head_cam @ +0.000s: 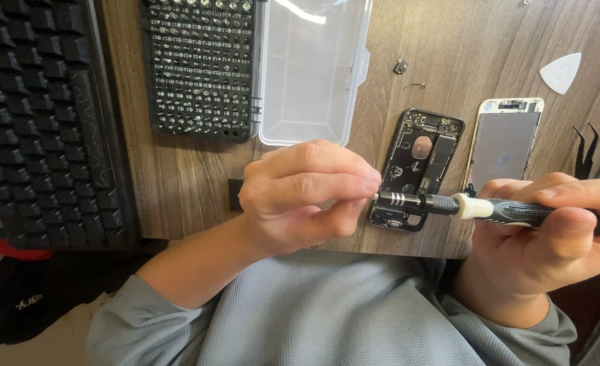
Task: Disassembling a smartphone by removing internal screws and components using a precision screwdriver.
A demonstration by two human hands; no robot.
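My right hand (550,234) grips the black and grey handle of a precision screwdriver (476,207), held level above the table's near edge. My left hand (306,193) pinches the screwdriver's metal tip end between thumb and fingers; whatever is at the tip is hidden by the fingers. Just behind the screwdriver lies an opened phone body (418,163) with its inner parts exposed. Beside it, to the right, lies the detached phone screen (503,142), face down.
A black bit set tray (198,68) with its clear plastic lid (310,74) lies at the back. A black keyboard (42,115) fills the left. A white triangular pick (561,71), black tweezers (586,152) and small loose parts (401,66) lie on the wooden table (178,183).
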